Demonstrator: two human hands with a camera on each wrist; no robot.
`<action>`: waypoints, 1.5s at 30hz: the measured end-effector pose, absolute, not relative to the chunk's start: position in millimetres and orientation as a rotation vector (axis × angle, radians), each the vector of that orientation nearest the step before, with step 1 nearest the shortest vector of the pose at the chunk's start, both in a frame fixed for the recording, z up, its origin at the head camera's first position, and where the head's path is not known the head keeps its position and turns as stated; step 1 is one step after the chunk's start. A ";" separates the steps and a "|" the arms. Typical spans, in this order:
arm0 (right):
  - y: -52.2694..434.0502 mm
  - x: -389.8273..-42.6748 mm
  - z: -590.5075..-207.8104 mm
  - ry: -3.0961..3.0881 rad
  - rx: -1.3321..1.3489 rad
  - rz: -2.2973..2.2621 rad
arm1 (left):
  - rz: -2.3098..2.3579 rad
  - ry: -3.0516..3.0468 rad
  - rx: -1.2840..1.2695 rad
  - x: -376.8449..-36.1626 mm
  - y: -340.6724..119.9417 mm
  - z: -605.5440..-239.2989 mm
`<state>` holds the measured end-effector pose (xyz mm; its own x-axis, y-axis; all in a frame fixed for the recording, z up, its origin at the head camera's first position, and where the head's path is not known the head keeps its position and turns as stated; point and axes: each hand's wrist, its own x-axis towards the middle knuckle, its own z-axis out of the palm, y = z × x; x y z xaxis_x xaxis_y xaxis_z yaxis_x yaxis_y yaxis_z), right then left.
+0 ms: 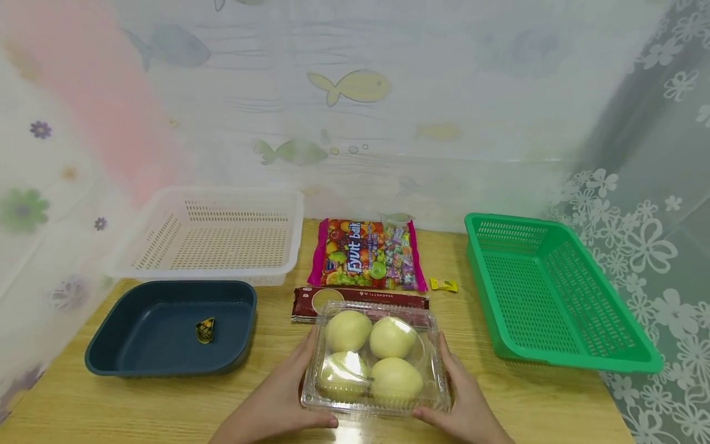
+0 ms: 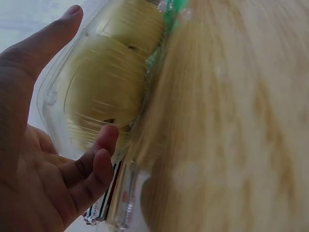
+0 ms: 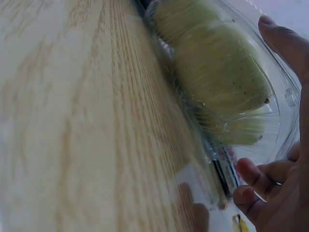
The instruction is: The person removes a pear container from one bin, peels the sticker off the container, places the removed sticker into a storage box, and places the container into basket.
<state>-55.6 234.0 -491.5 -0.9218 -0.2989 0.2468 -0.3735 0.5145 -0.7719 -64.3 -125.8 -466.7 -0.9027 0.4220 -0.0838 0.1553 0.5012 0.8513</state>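
Observation:
A clear plastic clamshell box of pale yellow-green pears sits at the front middle of the table. My left hand is at its left side, fingers along the wall and thumb stretched out apart from it. At the right side is my right hand, its thumb tip over the near corner. In the wrist views, the lower fingers of the left hand and those of the right hand are loosely bent beside the box. Behind, the box overlaps a dark red spaghetti packet.
A bag of fruit candy lies behind the packet, a small yellow wrapped candy beside it. On the left are a white basket and a dark blue tray holding one wrapped candy. A green basket stands right.

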 end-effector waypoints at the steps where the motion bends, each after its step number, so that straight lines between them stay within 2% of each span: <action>1: 234.0 -55.9 -491.5 -2.653 0.597 1.417 | 1.360 2.463 0.492 -64.9 -125.6 -467.8; 45: 231.8 -51.0 -489.8 -2.606 0.509 1.434 | 1.589 2.421 0.535 -60.7 -125.7 -475.4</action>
